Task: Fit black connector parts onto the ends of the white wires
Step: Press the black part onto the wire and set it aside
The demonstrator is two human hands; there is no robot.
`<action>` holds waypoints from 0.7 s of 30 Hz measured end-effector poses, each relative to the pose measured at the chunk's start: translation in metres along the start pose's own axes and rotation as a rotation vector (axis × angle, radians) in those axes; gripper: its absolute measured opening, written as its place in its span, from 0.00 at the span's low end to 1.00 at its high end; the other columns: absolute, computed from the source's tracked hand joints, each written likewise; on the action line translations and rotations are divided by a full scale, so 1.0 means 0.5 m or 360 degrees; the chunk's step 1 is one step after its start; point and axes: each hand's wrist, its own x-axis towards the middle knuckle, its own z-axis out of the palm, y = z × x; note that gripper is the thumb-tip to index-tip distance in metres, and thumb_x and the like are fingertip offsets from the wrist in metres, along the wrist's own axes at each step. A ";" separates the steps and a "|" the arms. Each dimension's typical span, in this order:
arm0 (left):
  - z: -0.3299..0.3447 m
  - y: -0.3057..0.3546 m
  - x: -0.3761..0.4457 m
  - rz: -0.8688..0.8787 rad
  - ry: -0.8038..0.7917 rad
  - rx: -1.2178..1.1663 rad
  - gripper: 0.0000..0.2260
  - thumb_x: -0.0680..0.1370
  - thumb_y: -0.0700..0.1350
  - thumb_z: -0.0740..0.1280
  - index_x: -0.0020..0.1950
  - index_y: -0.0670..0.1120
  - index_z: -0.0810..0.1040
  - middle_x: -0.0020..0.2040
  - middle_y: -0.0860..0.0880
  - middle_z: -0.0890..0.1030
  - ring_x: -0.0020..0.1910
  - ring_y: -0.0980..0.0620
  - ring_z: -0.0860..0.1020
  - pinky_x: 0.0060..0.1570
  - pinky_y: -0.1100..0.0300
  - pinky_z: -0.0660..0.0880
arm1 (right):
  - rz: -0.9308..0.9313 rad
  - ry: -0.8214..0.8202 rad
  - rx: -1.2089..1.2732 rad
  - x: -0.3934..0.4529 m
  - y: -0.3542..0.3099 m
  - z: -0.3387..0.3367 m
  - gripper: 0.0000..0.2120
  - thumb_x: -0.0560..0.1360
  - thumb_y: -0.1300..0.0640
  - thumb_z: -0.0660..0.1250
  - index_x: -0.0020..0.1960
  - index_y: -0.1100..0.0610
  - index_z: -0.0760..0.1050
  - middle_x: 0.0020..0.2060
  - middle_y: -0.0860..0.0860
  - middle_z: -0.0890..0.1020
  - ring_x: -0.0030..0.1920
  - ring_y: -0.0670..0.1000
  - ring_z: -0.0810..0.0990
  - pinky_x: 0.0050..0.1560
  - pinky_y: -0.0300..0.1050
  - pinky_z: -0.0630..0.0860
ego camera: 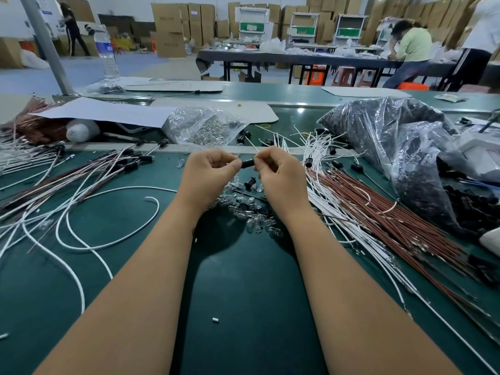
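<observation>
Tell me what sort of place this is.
Probably a factory assembly hall: loose white wires cover the green work table, stacked brown cardboard boxes line the back wall, and other long tables stand behind.

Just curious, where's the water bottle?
In the head view, the water bottle stands far left on the bench, beside the slanted grey pole.
</observation>
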 end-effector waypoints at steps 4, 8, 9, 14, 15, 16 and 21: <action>-0.005 0.000 0.002 -0.0009 0.0052 -0.0046 0.06 0.73 0.42 0.73 0.37 0.50 0.82 0.38 0.34 0.81 0.34 0.49 0.74 0.39 0.56 0.72 | 0.0087 0.0066 -0.0061 0.006 0.002 -0.010 0.07 0.78 0.61 0.62 0.49 0.54 0.79 0.38 0.47 0.81 0.39 0.48 0.78 0.41 0.44 0.76; -0.008 -0.007 0.006 -0.0021 0.0129 -0.0096 0.09 0.73 0.41 0.73 0.35 0.52 0.82 0.29 0.44 0.78 0.30 0.52 0.70 0.31 0.64 0.68 | 0.0178 0.0011 -0.0290 0.012 -0.003 -0.026 0.12 0.74 0.65 0.59 0.46 0.55 0.79 0.36 0.48 0.80 0.34 0.51 0.77 0.34 0.45 0.73; -0.008 -0.008 0.005 -0.0009 0.0140 -0.0098 0.08 0.74 0.42 0.73 0.35 0.52 0.82 0.29 0.45 0.77 0.29 0.52 0.69 0.31 0.64 0.67 | 0.0202 -0.0070 -0.0380 0.013 -0.006 -0.031 0.12 0.72 0.65 0.58 0.44 0.56 0.79 0.34 0.49 0.79 0.33 0.51 0.76 0.33 0.44 0.71; -0.007 -0.013 0.007 -0.0029 0.0176 -0.0130 0.07 0.75 0.43 0.72 0.39 0.53 0.82 0.30 0.46 0.73 0.27 0.55 0.66 0.29 0.65 0.65 | 0.0233 -0.0542 -0.0896 0.009 -0.029 -0.043 0.08 0.68 0.58 0.61 0.40 0.56 0.78 0.36 0.50 0.80 0.38 0.52 0.78 0.37 0.42 0.73; -0.007 -0.013 0.007 -0.0053 0.0169 -0.0133 0.06 0.75 0.43 0.72 0.39 0.52 0.82 0.29 0.47 0.72 0.26 0.56 0.65 0.28 0.66 0.64 | 0.0228 -0.0639 -0.0989 0.009 -0.033 -0.043 0.07 0.68 0.56 0.63 0.41 0.55 0.79 0.37 0.50 0.81 0.40 0.52 0.79 0.39 0.42 0.75; -0.006 -0.013 0.007 -0.0076 0.0157 -0.0136 0.06 0.75 0.43 0.72 0.39 0.52 0.82 0.29 0.47 0.71 0.26 0.57 0.64 0.28 0.66 0.63 | 0.0220 -0.0719 -0.1067 0.008 -0.035 -0.041 0.07 0.68 0.55 0.64 0.42 0.55 0.79 0.38 0.50 0.81 0.41 0.53 0.79 0.41 0.43 0.77; -0.006 -0.016 0.006 -0.0193 0.0139 -0.0161 0.06 0.76 0.43 0.70 0.41 0.52 0.83 0.33 0.48 0.75 0.29 0.57 0.69 0.32 0.67 0.67 | 0.0136 -0.0722 -0.1149 0.005 -0.036 -0.031 0.07 0.70 0.62 0.64 0.42 0.57 0.80 0.41 0.52 0.82 0.43 0.54 0.80 0.44 0.47 0.80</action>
